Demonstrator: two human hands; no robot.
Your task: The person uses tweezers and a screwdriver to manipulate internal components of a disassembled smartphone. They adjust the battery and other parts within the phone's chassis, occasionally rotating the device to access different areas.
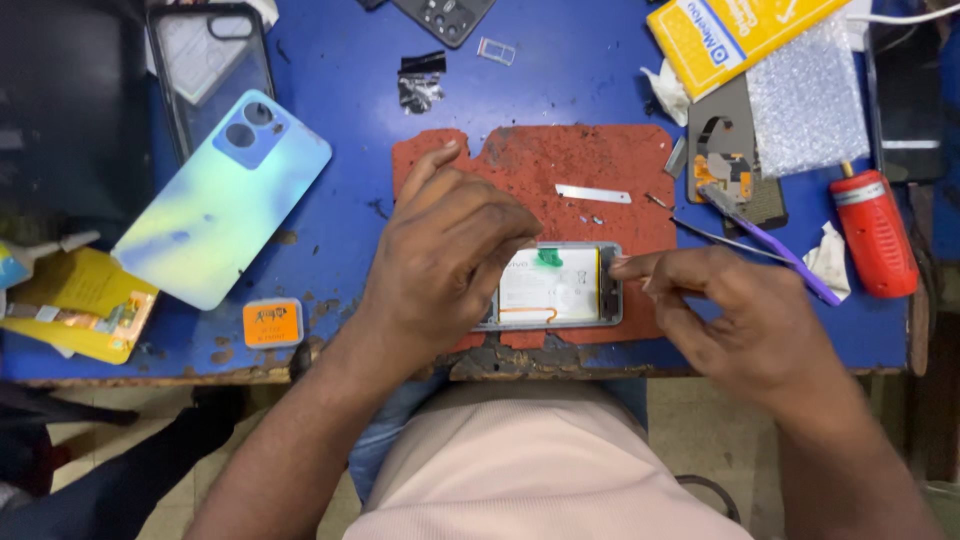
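Risk: opened grey-framed phone with white battery (556,288) may slide off worn red rubber mat (560,165) near desk (340,90) edge; tiny screws above right grip could scatter.

Left hand (440,265) curled, pressing phone's left end. Right hand (740,315) fingertips pinched at right end; pinched item unclear. Green tab, orange loop on battery.

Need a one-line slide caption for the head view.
Both hands, left and right, work on an opened phone on a red mat.

the red mat (600,160) looks like worn, crumbly rubber, the back cover (215,205) is glossy iridescent plastic, and the blue tabletop (340,80) is scuffed and matt.
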